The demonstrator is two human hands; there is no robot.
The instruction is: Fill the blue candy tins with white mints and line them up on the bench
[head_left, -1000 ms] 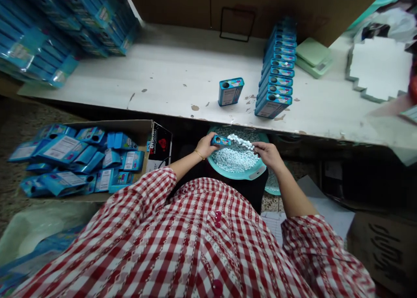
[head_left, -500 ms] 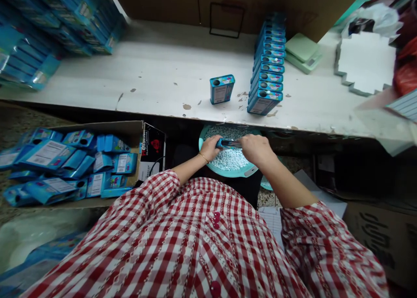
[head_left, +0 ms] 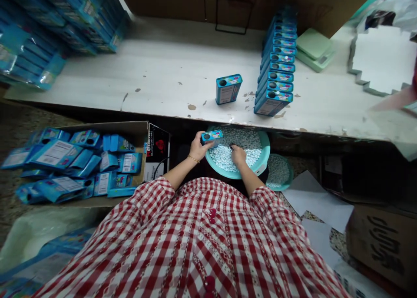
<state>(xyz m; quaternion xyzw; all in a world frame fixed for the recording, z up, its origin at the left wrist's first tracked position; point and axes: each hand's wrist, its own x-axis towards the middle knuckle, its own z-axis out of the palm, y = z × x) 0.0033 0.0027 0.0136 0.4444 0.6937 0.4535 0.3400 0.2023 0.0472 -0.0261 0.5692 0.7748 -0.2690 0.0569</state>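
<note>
My left hand (head_left: 196,148) is closed around a small blue candy box (head_left: 211,135), held over the left rim of a turquoise basin (head_left: 267,150). The box's printed top with its dark round spot faces up. Small pale candies (head_left: 224,159) fill the basin. My right hand (head_left: 239,155) is down among the candies, its fingers curled. A small dark tip shows by its thumb, but what it grips I cannot make out. On the white table just beyond stands a single blue candy box (head_left: 228,89), left of a row of similar boxes (head_left: 275,87).
A carton (head_left: 125,126) of loose blue boxes lies at left, with wrapped stacks (head_left: 94,18) on the table behind. A green scale (head_left: 315,48) stands beside the row. A second basin (head_left: 289,176) of candies and paper sheets (head_left: 316,198) are at lower right.
My right hand has left the candy box and dropped into the candies. My left hand has moved left, turning the box's top upward. The camera view has shifted slightly.
</note>
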